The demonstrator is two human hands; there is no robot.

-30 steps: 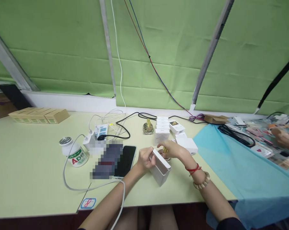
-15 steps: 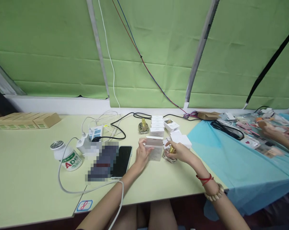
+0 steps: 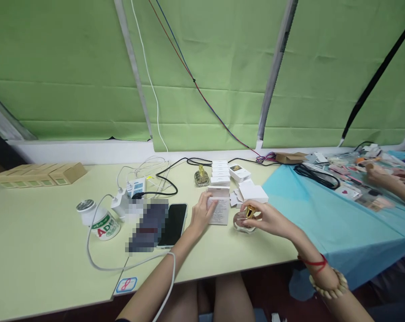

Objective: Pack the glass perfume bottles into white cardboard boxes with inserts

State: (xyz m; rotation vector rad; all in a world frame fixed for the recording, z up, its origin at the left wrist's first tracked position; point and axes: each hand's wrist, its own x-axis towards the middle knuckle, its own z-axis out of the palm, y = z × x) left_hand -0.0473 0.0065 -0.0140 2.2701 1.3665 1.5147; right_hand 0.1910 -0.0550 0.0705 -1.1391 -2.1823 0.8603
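My left hand (image 3: 201,211) is closed on the left side of a white box (image 3: 219,212). The box stands with its top open, and small print covers its near face. To the right of it, my right hand (image 3: 263,217) grips a clear glass perfume bottle (image 3: 243,225) by its gold cap. The bottle is close over the table, apart from the box; whether it touches the tabletop I cannot tell. A second perfume bottle (image 3: 201,177) with a gold cap stands farther back. Behind the held box is a row of white boxes (image 3: 220,172).
More white boxes (image 3: 252,193) lie behind my right hand. Two phones, one black (image 3: 172,225) and one blurred, lie left of my left arm, near a white bottle (image 3: 103,223) and a power strip (image 3: 137,188). At right, another person's hands (image 3: 380,176) are over cluttered blue cloth (image 3: 303,201).
My right hand has shifted right and slightly toward me with the perfume bottle, away from the box. My left hand stays on the box, which now shows its printed face more squarely.
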